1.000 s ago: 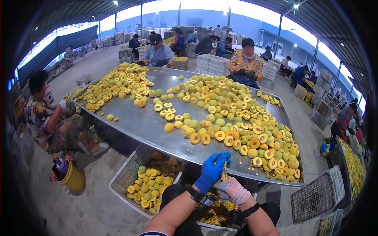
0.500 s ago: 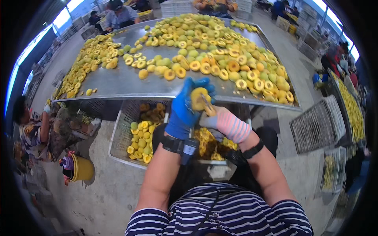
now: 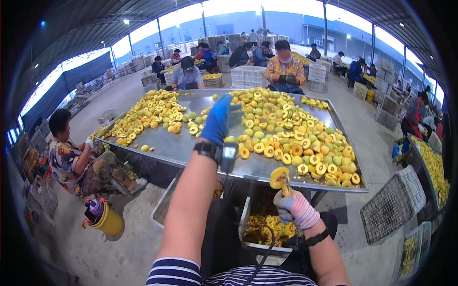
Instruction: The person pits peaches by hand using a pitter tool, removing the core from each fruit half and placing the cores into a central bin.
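My left hand point(image 3: 218, 121), in a blue glove, is stretched out over the metal table point(image 3: 176, 150). It is a little blurred, its fingers look apart, and nothing shows in it. Just past its fingers lies the pile of yellow-green peaches point(image 3: 272, 114), many cut in half with brown centres. My right hand point(image 3: 299, 209), in a grey and pink-striped glove, is closed on the handle of a small pitting tool point(image 3: 286, 190). A yellow peach half point(image 3: 279, 178) sits at the tool's tip, in front of the table's near edge. The tool's working end is hidden behind the fruit.
Below the table edge stands a crate point(image 3: 244, 224) holding yellow scraps point(image 3: 269, 229). A yellow bucket point(image 3: 109, 221) is on the floor at left, near a seated person point(image 3: 71, 152). Stacked crates point(image 3: 391, 205) stand at right. Two people sit across the table.
My left hand has let go of the peach and moved forward over the table. My right hand has moved right with the tool and peach half. The view has tilted up.
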Demonstrator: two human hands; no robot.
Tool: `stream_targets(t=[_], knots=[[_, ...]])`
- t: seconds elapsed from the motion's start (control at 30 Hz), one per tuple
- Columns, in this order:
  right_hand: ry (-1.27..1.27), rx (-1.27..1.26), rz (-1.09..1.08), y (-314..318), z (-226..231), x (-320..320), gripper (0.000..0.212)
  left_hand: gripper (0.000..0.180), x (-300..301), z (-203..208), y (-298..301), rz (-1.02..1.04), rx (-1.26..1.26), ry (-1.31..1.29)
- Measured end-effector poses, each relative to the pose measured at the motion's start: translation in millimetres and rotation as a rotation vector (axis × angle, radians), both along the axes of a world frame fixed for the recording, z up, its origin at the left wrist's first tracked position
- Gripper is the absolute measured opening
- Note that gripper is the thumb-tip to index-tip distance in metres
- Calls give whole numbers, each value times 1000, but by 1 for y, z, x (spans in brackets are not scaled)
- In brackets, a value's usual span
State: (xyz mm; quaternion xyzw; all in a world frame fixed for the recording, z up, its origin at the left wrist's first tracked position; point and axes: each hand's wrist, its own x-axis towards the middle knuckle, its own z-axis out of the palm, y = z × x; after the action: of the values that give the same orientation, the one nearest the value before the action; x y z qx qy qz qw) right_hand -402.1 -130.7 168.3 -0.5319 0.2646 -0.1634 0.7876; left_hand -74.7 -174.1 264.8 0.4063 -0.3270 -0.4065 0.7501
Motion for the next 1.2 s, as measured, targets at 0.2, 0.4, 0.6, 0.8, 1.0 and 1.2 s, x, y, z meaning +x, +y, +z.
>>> stream_targets(t=[0.2,0.4,0.6,0.8,1.0,1.2], knots=[[38,32,-60,-13,-9,-21,14,43,39,54,-40,207,2,-136],[80,49,-53,-32,-16,-27,15,49,41,83,-92,239,9,-299],[107,97,-38,-47,-22,-30,16,51,28,55,-129,210,47,-257],[132,77,-26,-53,-36,-21,16,57,51,38,-140,179,94,-313],[127,-155,-30,-75,-50,0,20,49,39,56,-163,216,94,-325],[46,11,193,-100,-85,6,21,67,25,26,-171,195,195,-406]])
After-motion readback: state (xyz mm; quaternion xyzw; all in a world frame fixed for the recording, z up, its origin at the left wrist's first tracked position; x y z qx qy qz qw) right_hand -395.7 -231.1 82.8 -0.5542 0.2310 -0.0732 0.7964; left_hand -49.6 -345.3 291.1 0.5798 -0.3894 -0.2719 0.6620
